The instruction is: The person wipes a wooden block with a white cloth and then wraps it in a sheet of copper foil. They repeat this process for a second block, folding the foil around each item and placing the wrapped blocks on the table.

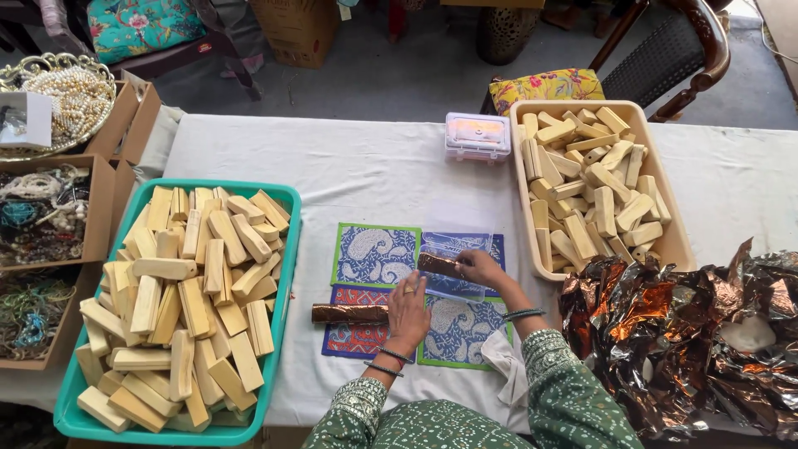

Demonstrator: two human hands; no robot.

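Observation:
My left hand (pixel 408 313) rests flat on the patterned cloth pieces (pixel 376 254), its fingers at the end of a copper-foil-wrapped stick (pixel 349 313) lying on the red-and-blue piece. My right hand (pixel 480 268) grips a second foil-wrapped stick (pixel 438 265) and holds it at a clear plastic pouch (pixel 455 249) lying over the blue pieces. Both arms wear green patterned sleeves and bangles.
A teal tray (pixel 287 249) of bare wooden sticks sits at left, a beige tray (pixel 670 229) of sticks at right. Crumpled copper foil sheets (pixel 690 333) lie at lower right. A small clear box (pixel 477 135) stands behind. Cardboard boxes of beads (pixel 46 216) line the left edge.

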